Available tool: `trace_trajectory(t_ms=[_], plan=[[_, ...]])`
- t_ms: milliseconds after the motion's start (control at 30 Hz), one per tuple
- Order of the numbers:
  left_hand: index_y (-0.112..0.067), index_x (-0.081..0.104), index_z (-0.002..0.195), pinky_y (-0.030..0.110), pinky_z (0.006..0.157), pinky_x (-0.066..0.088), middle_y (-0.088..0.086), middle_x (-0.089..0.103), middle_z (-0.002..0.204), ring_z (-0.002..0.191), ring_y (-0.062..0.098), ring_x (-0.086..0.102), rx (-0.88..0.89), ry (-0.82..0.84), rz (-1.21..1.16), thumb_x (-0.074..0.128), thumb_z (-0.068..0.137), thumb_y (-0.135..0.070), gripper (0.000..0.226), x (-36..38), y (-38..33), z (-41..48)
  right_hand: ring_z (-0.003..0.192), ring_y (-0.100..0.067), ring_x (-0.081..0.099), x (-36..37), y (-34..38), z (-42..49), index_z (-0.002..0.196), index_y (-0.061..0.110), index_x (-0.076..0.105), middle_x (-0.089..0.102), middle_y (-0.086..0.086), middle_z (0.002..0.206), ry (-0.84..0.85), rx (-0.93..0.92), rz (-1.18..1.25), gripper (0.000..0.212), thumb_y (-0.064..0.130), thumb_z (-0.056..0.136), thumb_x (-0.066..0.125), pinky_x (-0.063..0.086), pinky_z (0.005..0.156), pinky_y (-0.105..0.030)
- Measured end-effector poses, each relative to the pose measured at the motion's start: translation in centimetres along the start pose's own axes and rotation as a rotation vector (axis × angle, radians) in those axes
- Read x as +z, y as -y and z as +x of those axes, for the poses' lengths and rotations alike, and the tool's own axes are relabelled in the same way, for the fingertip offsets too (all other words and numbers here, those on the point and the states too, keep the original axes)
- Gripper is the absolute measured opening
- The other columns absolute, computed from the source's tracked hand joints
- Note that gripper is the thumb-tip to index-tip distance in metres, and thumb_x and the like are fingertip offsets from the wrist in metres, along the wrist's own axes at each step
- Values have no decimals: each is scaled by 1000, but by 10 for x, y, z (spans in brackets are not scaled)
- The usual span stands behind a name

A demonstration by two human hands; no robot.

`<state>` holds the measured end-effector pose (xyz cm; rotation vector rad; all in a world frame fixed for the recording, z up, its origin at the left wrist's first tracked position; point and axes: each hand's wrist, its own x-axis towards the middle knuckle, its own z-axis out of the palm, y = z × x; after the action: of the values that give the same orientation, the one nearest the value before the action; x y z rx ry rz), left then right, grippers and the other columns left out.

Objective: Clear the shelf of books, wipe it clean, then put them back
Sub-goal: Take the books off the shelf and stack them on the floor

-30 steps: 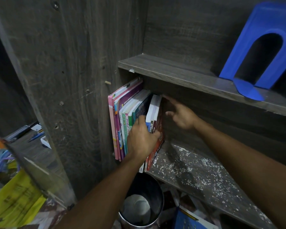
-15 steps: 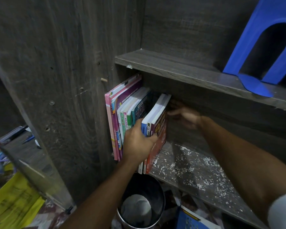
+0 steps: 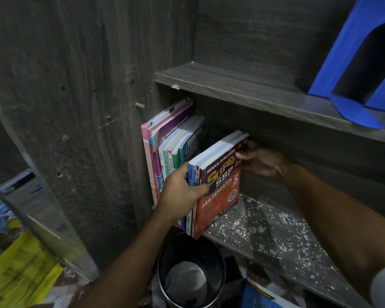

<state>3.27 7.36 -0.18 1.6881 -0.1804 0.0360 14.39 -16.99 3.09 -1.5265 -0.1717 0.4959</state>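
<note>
A row of books (image 3: 173, 143) stands at the left end of the lower shelf (image 3: 265, 238), which is speckled with white crumbs. My left hand (image 3: 180, 194) grips the spines of a small bunch of books (image 3: 218, 185), a red mathematics workbook outermost. The bunch tilts out of the row, its bottom corner past the shelf's front edge. My right hand (image 3: 260, 161) holds the bunch's far top corner from behind, under the upper shelf.
The upper shelf (image 3: 242, 90) carries a blue bookend (image 3: 360, 63) at the right. A dark round bin (image 3: 191, 272) stands below the shelf edge. Yellow papers (image 3: 20, 276) lie at the lower left. A blue book (image 3: 262, 296) lies on the floor.
The rightmost bunch of books has swung out from the row and forward, showing its red cover. My right hand went behind it and now holds its top corner.
</note>
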Motion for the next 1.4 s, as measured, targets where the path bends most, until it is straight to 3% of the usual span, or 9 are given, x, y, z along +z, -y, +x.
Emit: trace_trajectory(t_ms=[100, 233, 333, 400, 500, 633, 867, 1200, 1400], plan=[[-25, 54, 111, 31, 76, 60, -11, 69, 100, 85, 0, 69, -1, -38, 8, 73, 86, -18, 33, 4, -1, -2, 103, -17, 70, -1, -1, -4, 120, 19, 56, 75, 0, 106, -17, -10, -7, 102, 32, 30, 102, 58, 81, -31], [-25, 49, 105, 20, 66, 56, -17, 64, 92, 82, -1, 66, 50, -255, 152, 77, 80, -33, 38, 15, -4, -8, 117, -25, 64, 4, -6, -9, 132, 14, 51, 70, -7, 120, -76, -41, -23, 108, 37, 39, 100, 53, 93, -37], [-20, 49, 106, 14, 58, 52, -10, 64, 97, 78, 0, 65, 67, -288, 177, 72, 85, -31, 33, 19, -5, -8, 117, -26, 64, 10, -8, -17, 133, 10, 52, 69, -11, 122, -134, -64, -23, 109, 42, 41, 99, 52, 96, -38], [-20, 48, 108, 17, 60, 54, -8, 65, 100, 77, -1, 64, 53, -253, 165, 69, 88, -27, 30, 18, -8, -8, 118, -26, 64, 13, -7, -27, 131, 11, 55, 69, -11, 122, -150, -44, -39, 101, 43, 45, 97, 48, 102, -42], [-21, 47, 110, 23, 66, 58, -9, 65, 102, 82, 0, 66, 22, -130, 102, 67, 90, -22, 28, 12, -17, -6, 113, -25, 67, 17, -3, -50, 128, 12, 56, 71, -10, 118, -215, -29, -47, 72, 32, 65, 85, 47, 105, -45], [-18, 48, 123, 41, 82, 59, -2, 68, 113, 99, 12, 68, 11, 78, 62, 69, 88, -18, 40, 0, -34, 8, 103, -26, 71, 21, 1, -88, 128, 12, 54, 73, -10, 111, -389, -100, 22, 59, 17, 73, 76, 57, 83, -38], [-14, 47, 130, 25, 80, 58, -2, 66, 116, 100, 9, 66, 17, 338, 102, 67, 88, -9, 47, 19, -60, 29, 99, -30, 72, 22, -17, -146, 129, 10, 54, 72, -13, 113, -602, -224, 160, 65, 14, 69, 79, 59, 80, -50], [-14, 50, 129, 21, 72, 57, -4, 65, 107, 89, 3, 66, -52, 393, 64, 63, 90, -1, 44, 61, -45, 35, 87, -24, 75, 15, -49, -175, 116, 13, 55, 75, -4, 98, -727, -246, 234, 42, 4, 78, 73, 59, 74, -46], [-21, 37, 138, 33, 84, 56, 0, 61, 122, 99, 9, 64, -135, 342, 36, 60, 92, -2, 55, 69, -36, 32, 85, -19, 75, 15, -56, -175, 119, 20, 52, 71, -5, 106, -732, -247, 202, 39, 2, 88, 67, 58, 70, -38]])
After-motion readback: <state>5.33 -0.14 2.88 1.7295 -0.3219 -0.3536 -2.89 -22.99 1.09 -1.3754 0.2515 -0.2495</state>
